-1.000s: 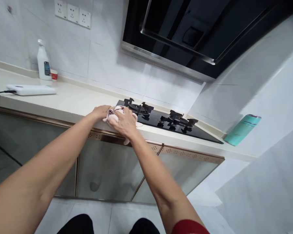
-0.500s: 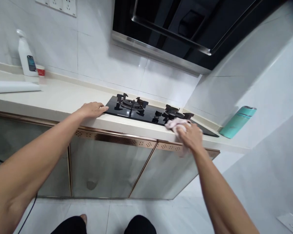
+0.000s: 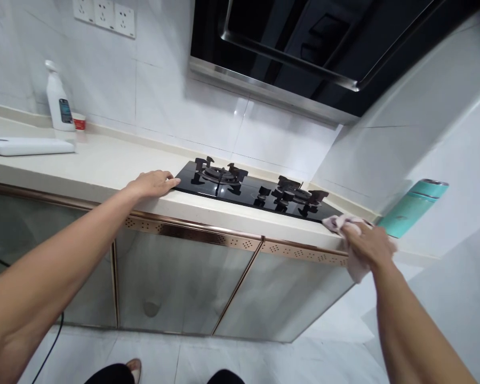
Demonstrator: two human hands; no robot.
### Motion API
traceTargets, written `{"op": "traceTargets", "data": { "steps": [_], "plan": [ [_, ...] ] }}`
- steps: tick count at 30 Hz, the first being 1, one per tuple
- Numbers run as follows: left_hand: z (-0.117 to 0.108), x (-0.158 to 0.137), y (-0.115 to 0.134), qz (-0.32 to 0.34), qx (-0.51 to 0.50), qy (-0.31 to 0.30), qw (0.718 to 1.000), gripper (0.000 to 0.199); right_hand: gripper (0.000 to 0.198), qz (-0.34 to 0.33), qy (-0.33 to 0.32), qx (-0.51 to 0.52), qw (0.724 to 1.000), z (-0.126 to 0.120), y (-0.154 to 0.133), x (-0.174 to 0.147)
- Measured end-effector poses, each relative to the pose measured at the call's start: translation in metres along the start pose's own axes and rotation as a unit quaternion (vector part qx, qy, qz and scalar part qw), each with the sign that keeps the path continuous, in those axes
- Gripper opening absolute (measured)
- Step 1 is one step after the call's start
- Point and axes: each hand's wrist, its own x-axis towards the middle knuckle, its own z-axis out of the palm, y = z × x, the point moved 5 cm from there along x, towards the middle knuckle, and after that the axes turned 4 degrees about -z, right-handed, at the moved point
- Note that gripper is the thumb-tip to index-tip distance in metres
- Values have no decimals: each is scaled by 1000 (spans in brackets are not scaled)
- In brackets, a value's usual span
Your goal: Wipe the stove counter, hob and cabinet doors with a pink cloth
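- Marbled wall tiles (image 3: 164,101) rise behind a cream countertop (image 3: 104,162), with a black range hood (image 3: 280,48) overhead.
- Your right hand (image 3: 370,242) grips a pale pink cloth (image 3: 357,265), fingers bunched over it.
- That cloth lies at the front right corner of the black glass gas hob (image 3: 240,195), part of it drooping over the countertop's front edge.
- Your left hand (image 3: 154,183) rests on the countertop edge at the hob's left end, palm down, fingers unclenched.
- Just beyond your right hand, by the side wall, you have a turquoise flask (image 3: 414,208).
- Far to your left are a white spray bottle (image 3: 60,104), a red-and-white cup (image 3: 79,122) right beside it, and a flat white device (image 3: 34,146) nearer you.
- Below the countertop, you face frosted cabinet doors (image 3: 176,282) with copper-coloured trim.
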Motion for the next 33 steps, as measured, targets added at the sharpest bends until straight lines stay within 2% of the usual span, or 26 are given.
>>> {"op": "traceTargets", "data": {
  "steps": [3, 5, 9, 12, 15, 17, 20, 23, 26, 29, 30, 33],
  "plan": [
    [1, 2, -1, 3, 0, 0, 1000, 77, 58, -59, -17, 30, 998, -13, -67, -25],
    [2, 3, -3, 3, 2, 2, 1000, 77, 56, -127, -4, 74, 989, -24, -126, -48],
    [2, 3, -4, 2, 8, 0, 1000, 76, 47, -280, 19, 195, 940, -49, -252, -98],
    [1, 4, -4, -3, 11, -1, 1000, 74, 50, -376, 42, 238, 895, -64, -330, -126],
    [0, 5, -4, -5, 18, 2, 1000, 71, 52, -430, 66, 249, 865, -71, -374, -139],
    [-1, 5, -5, -6, 23, 8, 1000, 71, 53, -441, 70, 254, 858, -70, -381, -141],
    [-3, 4, -7, -7, 28, 8, 1000, 71, 53, -439, 58, 260, 858, -64, -359, -132],
    [-4, 2, -7, -1, 26, 2, 1000, 71, 49, -390, 42, 263, 881, -52, -303, -108],
    [-4, 2, -6, 4, 24, -2, 1000, 74, 49, -288, 35, 242, 926, -34, -221, -74],
    [-3, 3, -6, 7, 24, -7, 1000, 76, 51, -158, 27, 180, 970, -17, -123, -39],
    [-3, 3, -6, 7, 24, -5, 1000, 77, 54, -105, 21, 159, 981, -11, -89, -29],
    [-5, 3, -6, 8, 27, 3, 1000, 76, 67, 4, 5, 122, 992, 3, 2, -3]
  ]
}}
